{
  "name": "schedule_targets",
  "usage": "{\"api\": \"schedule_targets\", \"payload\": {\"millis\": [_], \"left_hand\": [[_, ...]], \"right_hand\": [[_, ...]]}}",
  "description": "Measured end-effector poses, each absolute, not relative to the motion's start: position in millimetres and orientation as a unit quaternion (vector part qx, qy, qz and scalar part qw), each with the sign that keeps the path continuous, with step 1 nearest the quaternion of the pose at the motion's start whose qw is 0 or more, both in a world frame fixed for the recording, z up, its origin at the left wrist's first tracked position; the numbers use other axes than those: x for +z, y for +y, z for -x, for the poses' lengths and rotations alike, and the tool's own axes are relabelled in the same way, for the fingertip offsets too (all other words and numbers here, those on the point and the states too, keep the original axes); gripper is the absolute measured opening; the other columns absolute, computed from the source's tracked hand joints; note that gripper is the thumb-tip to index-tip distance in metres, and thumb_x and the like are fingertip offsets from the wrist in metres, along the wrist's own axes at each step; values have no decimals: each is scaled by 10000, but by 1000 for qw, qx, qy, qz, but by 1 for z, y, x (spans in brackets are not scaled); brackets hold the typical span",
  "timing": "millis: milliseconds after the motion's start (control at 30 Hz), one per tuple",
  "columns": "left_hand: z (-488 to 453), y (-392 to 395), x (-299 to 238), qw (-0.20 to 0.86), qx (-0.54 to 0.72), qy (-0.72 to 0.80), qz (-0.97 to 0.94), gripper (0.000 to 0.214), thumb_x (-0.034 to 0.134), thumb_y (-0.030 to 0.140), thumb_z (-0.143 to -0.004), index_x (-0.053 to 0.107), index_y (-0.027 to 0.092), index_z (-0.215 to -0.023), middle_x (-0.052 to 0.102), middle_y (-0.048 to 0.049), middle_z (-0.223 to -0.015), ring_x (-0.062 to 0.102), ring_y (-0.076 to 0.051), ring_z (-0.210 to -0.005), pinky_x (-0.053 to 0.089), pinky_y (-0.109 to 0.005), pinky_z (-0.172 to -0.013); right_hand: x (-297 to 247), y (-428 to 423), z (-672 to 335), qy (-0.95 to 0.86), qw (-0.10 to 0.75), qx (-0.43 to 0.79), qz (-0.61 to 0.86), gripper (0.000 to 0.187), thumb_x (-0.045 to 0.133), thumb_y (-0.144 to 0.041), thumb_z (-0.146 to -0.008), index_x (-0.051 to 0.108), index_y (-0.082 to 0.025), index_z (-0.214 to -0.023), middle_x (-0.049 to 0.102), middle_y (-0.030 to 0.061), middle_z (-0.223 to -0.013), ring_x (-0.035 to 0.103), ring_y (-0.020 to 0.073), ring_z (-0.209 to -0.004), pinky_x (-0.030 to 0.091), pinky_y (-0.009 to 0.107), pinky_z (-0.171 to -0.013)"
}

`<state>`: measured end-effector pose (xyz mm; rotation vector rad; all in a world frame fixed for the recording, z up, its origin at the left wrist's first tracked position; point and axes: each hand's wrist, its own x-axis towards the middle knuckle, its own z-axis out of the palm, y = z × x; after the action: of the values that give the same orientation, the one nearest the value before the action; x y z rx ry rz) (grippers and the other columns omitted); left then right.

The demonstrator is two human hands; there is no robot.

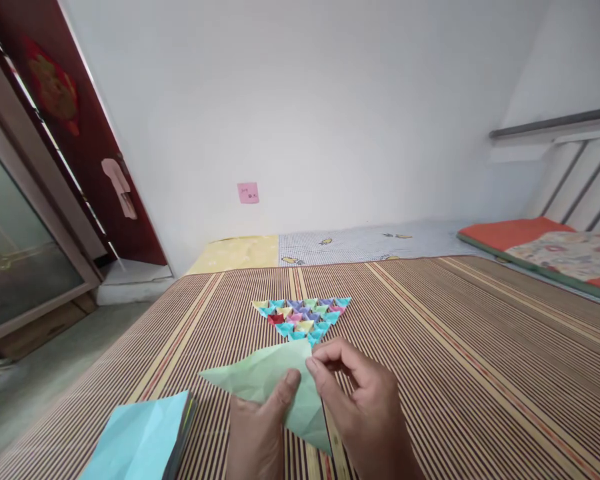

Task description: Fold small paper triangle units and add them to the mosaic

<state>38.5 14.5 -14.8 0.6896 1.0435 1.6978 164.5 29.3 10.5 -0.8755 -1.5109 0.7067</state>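
A creased light green sheet of paper is held up between my two hands, folded to a pointed shape. My left hand grips it from below, with the thumb on top and the other fingers hidden behind the paper. At the sheet's upper right corner, my right hand pinches the edge between thumb and index finger. Just beyond the paper, small folded paper pieces in several colours lie in rows that form a triangle pointing towards me.
A stack of coloured paper, blue on top, lies at the front left on the striped mat. Folded orange-edged bedding rests at the right by a metal rail. A white wall stands behind the bed.
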Motion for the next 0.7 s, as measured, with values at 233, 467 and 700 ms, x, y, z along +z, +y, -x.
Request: {"api": "schedule_targets", "payload": {"millis": [233,467,700], "left_hand": [[-34,14,-18,549,702,387,-235,612,934,265,-605,748,124,-1171,805,-144,-1012,753,-364,-960,610,-418,-823],[-30,13,-17,579,692,363,-234,532,918,280,-627,768,150,-1121,807,-119,-987,753,-354,-959,602,-421,-849],[-31,13,-19,567,686,375,-259,490,926,345,-607,784,148,-1033,806,-133,-992,732,-389,-1018,591,-451,-859]], "right_hand": [[7,29,-158,-646,565,324,398,218,614,-312,-940,652,-208,-752,648,2,-683,626,158,-642,499,247,-615],[4,31,-154,-652,553,343,388,211,628,-307,-932,651,-209,-747,657,-2,-682,636,153,-638,504,238,-608],[2,32,-158,-687,546,270,396,198,600,-248,-936,634,-213,-744,626,-8,-670,603,145,-605,485,249,-583]]}}
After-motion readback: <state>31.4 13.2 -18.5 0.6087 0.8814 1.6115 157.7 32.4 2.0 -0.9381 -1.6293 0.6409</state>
